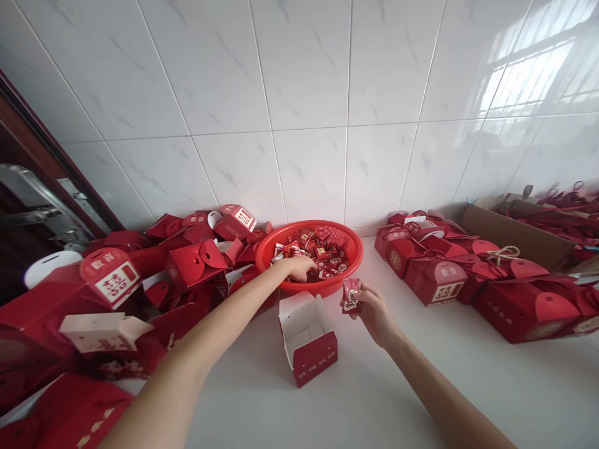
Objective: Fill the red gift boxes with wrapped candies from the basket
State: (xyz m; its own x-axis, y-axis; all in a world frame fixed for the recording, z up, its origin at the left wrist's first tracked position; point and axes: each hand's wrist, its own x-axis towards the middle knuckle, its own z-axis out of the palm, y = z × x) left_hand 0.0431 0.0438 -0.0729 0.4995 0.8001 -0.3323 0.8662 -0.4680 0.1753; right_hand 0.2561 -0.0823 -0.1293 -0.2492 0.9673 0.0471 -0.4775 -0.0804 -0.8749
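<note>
My left hand (302, 268) reaches into a round red plastic basket (276, 239) of wrapped candies (322, 251). Its fingers are bent down among the candies, and what they hold, if anything, is hidden. My right hand (377, 312) pinches a red and pink candy packet (351, 297) just in front of the basket's right side. An open red box (316, 360) with a white inside stands on the white surface between my arms. Its top is open, and I see nothing inside it.
Many red boxes (194, 265) are heaped at the left. Closed red boxes (435, 277) stand in rows at the right, beside a brown carton (515, 231) with dark red ribbons. A tiled wall (309, 174) rises behind; a door handle (37, 206) is far left.
</note>
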